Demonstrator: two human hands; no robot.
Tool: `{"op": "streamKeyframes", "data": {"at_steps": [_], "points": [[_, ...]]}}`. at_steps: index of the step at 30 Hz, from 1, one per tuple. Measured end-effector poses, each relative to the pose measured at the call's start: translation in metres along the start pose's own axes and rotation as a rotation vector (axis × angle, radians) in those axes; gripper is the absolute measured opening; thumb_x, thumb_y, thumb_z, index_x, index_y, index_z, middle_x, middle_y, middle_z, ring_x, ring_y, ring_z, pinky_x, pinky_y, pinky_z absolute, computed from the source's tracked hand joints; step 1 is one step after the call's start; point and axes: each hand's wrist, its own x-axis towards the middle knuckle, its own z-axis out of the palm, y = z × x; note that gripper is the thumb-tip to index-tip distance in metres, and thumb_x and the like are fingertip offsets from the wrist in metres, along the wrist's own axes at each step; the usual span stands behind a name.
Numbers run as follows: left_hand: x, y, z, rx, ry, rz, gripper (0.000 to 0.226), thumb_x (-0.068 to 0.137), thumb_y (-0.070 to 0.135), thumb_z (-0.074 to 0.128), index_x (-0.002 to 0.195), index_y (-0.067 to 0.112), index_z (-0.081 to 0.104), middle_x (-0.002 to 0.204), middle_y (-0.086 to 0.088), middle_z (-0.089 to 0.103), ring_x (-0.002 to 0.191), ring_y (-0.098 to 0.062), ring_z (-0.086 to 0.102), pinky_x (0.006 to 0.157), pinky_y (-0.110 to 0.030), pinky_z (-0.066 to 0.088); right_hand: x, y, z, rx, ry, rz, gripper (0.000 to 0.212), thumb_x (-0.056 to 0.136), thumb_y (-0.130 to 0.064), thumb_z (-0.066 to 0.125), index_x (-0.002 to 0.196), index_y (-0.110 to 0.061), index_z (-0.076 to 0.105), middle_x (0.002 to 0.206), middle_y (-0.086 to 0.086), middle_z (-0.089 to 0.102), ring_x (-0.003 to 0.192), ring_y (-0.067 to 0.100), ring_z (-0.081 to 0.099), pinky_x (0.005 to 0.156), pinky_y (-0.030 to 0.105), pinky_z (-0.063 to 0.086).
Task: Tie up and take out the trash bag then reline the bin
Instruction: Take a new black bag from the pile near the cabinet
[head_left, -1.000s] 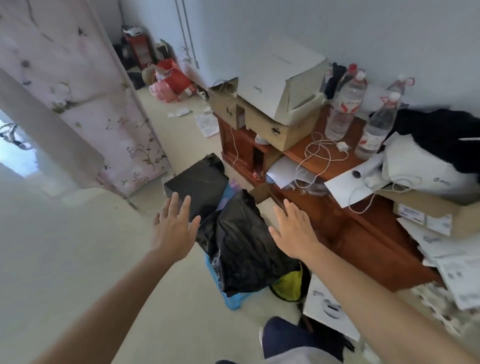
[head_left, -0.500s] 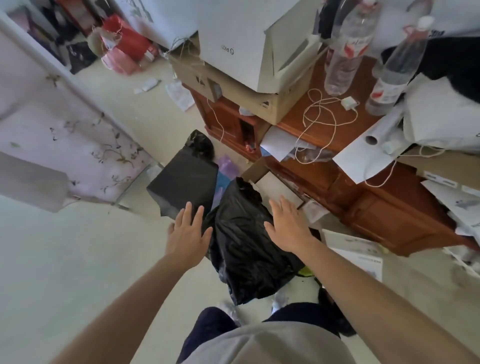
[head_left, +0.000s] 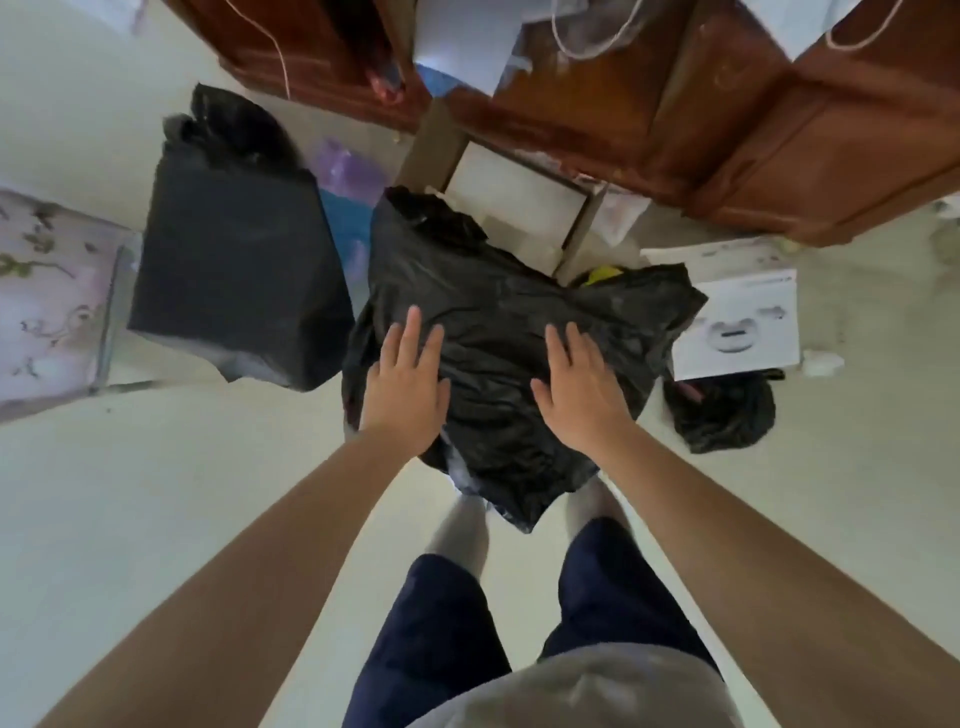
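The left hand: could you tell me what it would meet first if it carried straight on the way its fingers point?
The left hand already lies over the black trash bag, so it would probably slide up that plastic towards the bag's bunched top; depth is unclear.

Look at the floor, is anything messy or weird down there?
Yes. The black trash bag under the left hand and right hand is untied and slumped. A white printed box lies on the floor, and a small crumpled black bag sits below it.
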Motion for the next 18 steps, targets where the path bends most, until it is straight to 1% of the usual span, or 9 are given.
{"op": "streamKeyframes", "data": {"at_steps": [1,2,4,6,9,11,13,15,18], "points": [[0.009,-0.002,0.015,-0.001,-0.021,0.005,0.067,0.101,0.038,0.041,0.156,0.019,0.007,0.165,-0.007,-0.001,0.151,-0.031,0.003,0.115,-0.050,0.025,0.003,0.001,0.016,0.004,0.022,0.025,0.073,0.103,-0.041,0.039,0.159,-0.011,0.002,0.162,0.018,0.022,0.148,0.035,0.023,0.118,0.047,0.027],[0.017,-0.003,0.029,0.005,-0.046,0.004,0.069,0.100,0.038,0.044,0.156,0.018,0.008,0.164,-0.009,0.010,0.150,-0.032,0.009,0.115,-0.050,0.027,0.006,0.002,0.031,-0.003,0.057,0.043,0.075,0.102,-0.039,0.044,0.158,-0.010,0.005,0.154,0.019,0.037,0.142,0.035,0.035,0.117,0.047,0.029],[0.026,-0.008,0.053,0.045,-0.084,-0.013,0.067,0.097,0.034,0.052,0.152,0.015,0.020,0.149,-0.014,0.041,0.139,-0.035,0.032,0.109,-0.048,0.033,0.007,0.003,0.052,-0.056,0.113,0.037,0.076,0.097,-0.034,0.056,0.157,-0.009,0.016,0.127,0.015,0.061,0.120,0.032,0.055,0.114,0.045,0.032],[0.028,-0.010,0.066,0.089,-0.062,-0.020,0.053,0.092,0.027,0.057,0.140,0.013,0.038,0.128,-0.013,0.058,0.120,-0.035,0.048,0.099,-0.047,0.039,0.005,0.006,0.062,-0.106,0.109,-0.008,0.076,0.092,-0.032,0.063,0.155,-0.014,0.025,0.112,0.008,0.068,0.107,0.029,0.061,0.108,0.041,0.036],[0.020,-0.012,0.065,0.029,0.008,-0.057,0.043,0.089,0.019,0.059,0.130,0.014,0.046,0.108,-0.015,0.065,0.102,-0.037,0.056,0.086,-0.046,0.041,0.002,0.006,0.056,-0.110,0.044,-0.069,0.067,0.089,-0.033,0.067,0.148,-0.019,0.037,0.110,0.006,0.069,0.103,0.029,0.065,0.091,0.039,0.044],[0.010,-0.015,0.051,-0.042,0.051,-0.071,0.037,0.090,0.014,0.057,0.126,0.015,0.050,0.097,-0.017,0.067,0.089,-0.038,0.060,0.077,-0.042,0.043,0.000,0.003,0.040,-0.104,0.004,-0.110,0.048,0.090,-0.034,0.065,0.134,-0.021,0.051,0.112,0.005,0.069,0.102,0.030,0.066,0.085,0.038,0.047],[-0.002,-0.017,0.029,-0.068,0.100,-0.059,0.029,0.087,0.009,0.055,0.115,0.016,0.057,0.090,-0.015,0.069,0.080,-0.037,0.061,0.066,-0.040,0.044,-0.004,-0.003,0.017,-0.072,-0.010,-0.131,0.034,0.088,-0.036,0.065,0.118,-0.021,0.060,0.109,0.004,0.070,0.100,0.031,0.067,0.080,0.037,0.049],[-0.014,-0.015,-0.002,-0.078,0.178,-0.058,0.022,0.084,0.004,0.056,0.103,0.013,0.061,0.083,-0.015,0.068,0.074,-0.037,0.060,0.057,-0.036,0.041,-0.008,-0.010,-0.011,0.009,0.007,-0.142,0.028,0.086,-0.041,0.067,0.106,-0.021,0.061,0.105,0.004,0.069,0.097,0.031,0.066,0.075,0.036,0.049],[-0.034,-0.007,-0.063,-0.092,0.366,-0.084,0.016,0.077,-0.002,0.061,0.090,0.006,0.062,0.071,-0.018,0.063,0.064,-0.038,0.058,0.054,-0.033,0.033,-0.021,-0.024,-0.062,0.070,0.078,-0.222,0.029,0.083,-0.045,0.070,0.090,-0.025,0.051,0.101,0.004,0.064,0.094,0.031,0.064,0.069,0.034,0.043]]}}
